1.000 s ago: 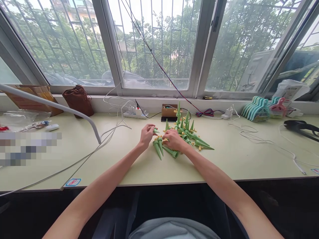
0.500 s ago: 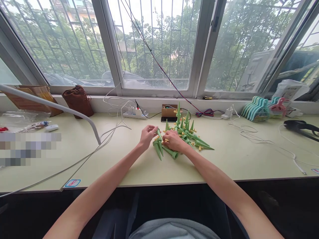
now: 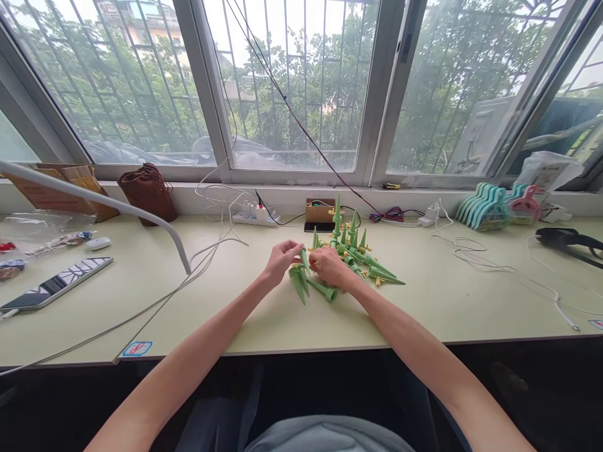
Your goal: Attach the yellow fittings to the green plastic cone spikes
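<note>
My left hand [image 3: 281,260] pinches a green plastic watering spike [image 3: 304,260] between thumb and fingers, its narrow end slanting down to the right. Close beside it, my right hand [image 3: 330,266] has its fingers curled together at the lower part of that spike; what sits in them is hidden. Below my left hand, a few green spikes [image 3: 298,285] lie with their points toward me. A loose spike [image 3: 323,289] rests under my right wrist, its open end facing right. Beyond my right hand is a pile of green spikes with yellow valves [image 3: 358,254], some standing upright.
Behind the pile stand a small cardboard box [image 3: 320,211] and a black phone [image 3: 319,226]. White cables [image 3: 207,257] cross the left side, where a phone [image 3: 56,285] lies. A power strip [image 3: 257,216] is at the back. Turquoise hangers [image 3: 483,207] stand at right.
The spike in my left hand has shifted slightly down and right, tilting more. My right hand's fingers have drawn in closer together. The pile stays as it was.
</note>
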Motion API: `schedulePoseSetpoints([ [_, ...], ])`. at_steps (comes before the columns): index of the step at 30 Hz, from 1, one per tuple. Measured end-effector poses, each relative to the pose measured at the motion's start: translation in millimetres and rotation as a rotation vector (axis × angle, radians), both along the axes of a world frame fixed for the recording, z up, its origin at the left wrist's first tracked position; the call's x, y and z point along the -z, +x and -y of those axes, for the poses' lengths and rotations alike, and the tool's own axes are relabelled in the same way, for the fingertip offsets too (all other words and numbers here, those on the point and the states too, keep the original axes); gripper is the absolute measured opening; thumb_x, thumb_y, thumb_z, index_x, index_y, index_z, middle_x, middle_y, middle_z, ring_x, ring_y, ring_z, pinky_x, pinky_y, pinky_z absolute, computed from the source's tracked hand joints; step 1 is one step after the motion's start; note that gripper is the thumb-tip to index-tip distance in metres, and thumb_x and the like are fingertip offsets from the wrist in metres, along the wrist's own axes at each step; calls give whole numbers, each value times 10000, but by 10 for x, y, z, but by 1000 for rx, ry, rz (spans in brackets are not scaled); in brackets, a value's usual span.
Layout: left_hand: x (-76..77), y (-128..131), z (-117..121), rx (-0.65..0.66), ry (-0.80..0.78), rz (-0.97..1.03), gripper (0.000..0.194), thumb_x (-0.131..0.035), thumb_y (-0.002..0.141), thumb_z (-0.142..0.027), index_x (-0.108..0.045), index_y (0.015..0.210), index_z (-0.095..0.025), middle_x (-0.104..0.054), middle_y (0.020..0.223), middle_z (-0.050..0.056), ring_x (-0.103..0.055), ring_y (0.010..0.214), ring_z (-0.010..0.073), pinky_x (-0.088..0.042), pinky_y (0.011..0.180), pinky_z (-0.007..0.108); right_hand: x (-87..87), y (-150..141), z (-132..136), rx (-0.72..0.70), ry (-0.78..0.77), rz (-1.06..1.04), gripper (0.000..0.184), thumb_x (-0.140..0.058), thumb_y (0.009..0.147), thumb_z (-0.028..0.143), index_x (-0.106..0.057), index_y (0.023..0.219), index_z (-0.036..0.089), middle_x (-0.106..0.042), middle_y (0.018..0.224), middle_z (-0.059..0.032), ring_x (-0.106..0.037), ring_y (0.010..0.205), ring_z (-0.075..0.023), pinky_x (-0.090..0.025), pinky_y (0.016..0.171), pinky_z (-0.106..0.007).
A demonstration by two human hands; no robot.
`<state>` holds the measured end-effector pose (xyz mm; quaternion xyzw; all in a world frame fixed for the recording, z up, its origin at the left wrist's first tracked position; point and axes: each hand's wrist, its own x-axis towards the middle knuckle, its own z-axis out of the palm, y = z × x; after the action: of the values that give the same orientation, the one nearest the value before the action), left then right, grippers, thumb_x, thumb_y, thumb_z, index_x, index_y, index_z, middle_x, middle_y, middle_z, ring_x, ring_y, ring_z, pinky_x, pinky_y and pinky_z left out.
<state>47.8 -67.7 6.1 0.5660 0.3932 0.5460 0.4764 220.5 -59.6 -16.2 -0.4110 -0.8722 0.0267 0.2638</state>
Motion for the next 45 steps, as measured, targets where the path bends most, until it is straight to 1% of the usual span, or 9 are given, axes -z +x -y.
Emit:
schedulePoseSetpoints([
  [5,-37,7,29,0,-14,-52,405,-784,659,-509,-627,687,-136,-575,710,18,-533,641,125,-461,565,268,-32,32,-3,7,34,-207,126,-581,901,174,-584,775,174,-621,720,-19,-502,697,-153,-328,740,-282],
  [11,-38,12,39,47,-61,-52,430,-790,662,-517,-589,640,-138,-522,629,-7,-492,569,101,-418,557,259,-51,42,11,-21,59,-385,123,-509,920,216,-553,807,192,-595,697,-3,-499,627,-146,-362,654,-261],
  [14,-23,2,30,72,-82,-69,437,-796,659,-519,-586,632,-137,-511,612,-10,-483,542,94,-414,560,260,-49,37,22,-16,54,-421,91,-497,923,237,-574,906,190,-590,683,4,-513,621,-150,-384,648,-261],
  [20,-3,-19,10,110,-104,-56,427,-790,677,-516,-633,645,-120,-503,594,-8,-467,526,88,-383,545,252,-69,30,44,-24,44,-446,238,-465,943,231,-629,1108,181,-625,685,-10,-547,624,-160,-414,660,-270],
  [24,-21,-20,17,155,-121,-44,405,-785,694,-496,-706,714,-99,-578,646,31,-507,583,104,-413,597,264,-60,24,34,-38,62,-471,232,-455,941,218,-661,1040,175,-674,782,-48,-583,693,-172,-426,692,-278],
  [32,-90,-14,66,243,-106,-12,372,-798,694,-446,-768,788,-87,-714,828,136,-621,770,185,-481,756,330,-93,17,77,1,21,-535,156,-457,919,268,-554,1013,191,-552,626,30,-480,530,-140,-378,584,-258],
  [36,-80,-9,71,255,-85,-47,403,-770,724,-489,-771,784,-91,-726,797,138,-634,758,194,-493,757,335,-111,16,94,-14,7,-575,120,-463,907,283,-508,982,202,-558,635,33,-482,525,-137,-374,572,-256],
  [42,-53,2,56,179,-75,-81,434,-758,725,-535,-757,752,-101,-719,739,104,-623,646,158,-520,730,323,-111,14,93,-16,17,-593,106,-466,911,308,-489,948,211,-559,651,30,-504,553,-140,-397,600,-263],
  [45,-64,1,62,211,-91,-33,416,-775,719,-506,-758,790,-96,-732,790,117,-667,726,189,-538,797,345,-114,11,95,-16,31,-609,106,-468,917,315,-493,926,212,-588,710,11,-515,579,-138,-405,605,-262],
])
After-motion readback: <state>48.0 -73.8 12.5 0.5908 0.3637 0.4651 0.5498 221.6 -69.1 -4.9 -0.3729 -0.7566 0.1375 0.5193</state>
